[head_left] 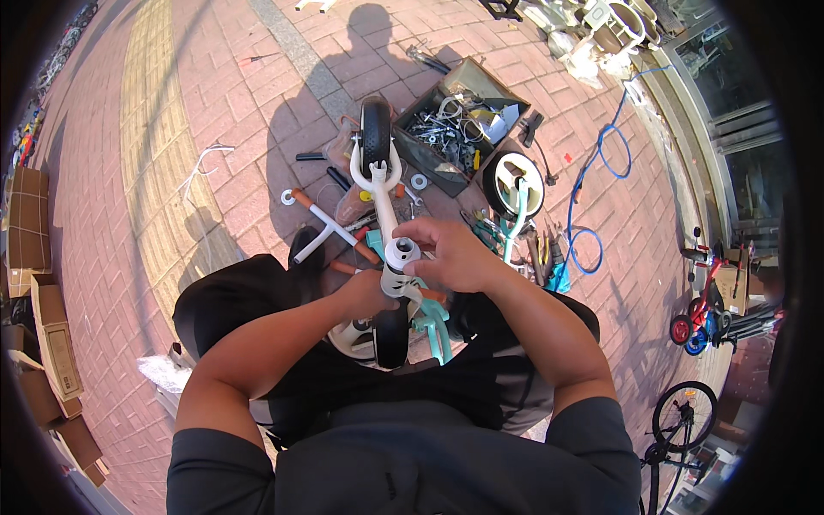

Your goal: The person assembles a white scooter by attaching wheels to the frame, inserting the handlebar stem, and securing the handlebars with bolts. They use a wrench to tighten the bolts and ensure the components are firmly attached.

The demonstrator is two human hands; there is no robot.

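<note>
Between my knees stands a small cream-white kids' bike frame [384, 210], with a black-tyred wheel [375, 133] in its far end and another black tyre [391, 336] at the near end. My left hand [371, 293] is closed around the upright head tube [395, 281], its fingers partly hidden behind it. At the tube's open top, my right hand [451, 253] curls its thumb and forefinger about the white collar [402, 250]. Left of the frame lies a white T-shaped handlebar [326, 225] with orange grips. Mint-green bike parts [433, 326] show beneath my right forearm.
A metal toolbox [429, 172] full of loose hardware sits beyond my hands. Right of it are a white-rimmed wheel [513, 184] on a mint fork and scattered tools [541, 253]. A blue hose [573, 215] snakes along the brick paving. Cardboard boxes [51, 318] line the left.
</note>
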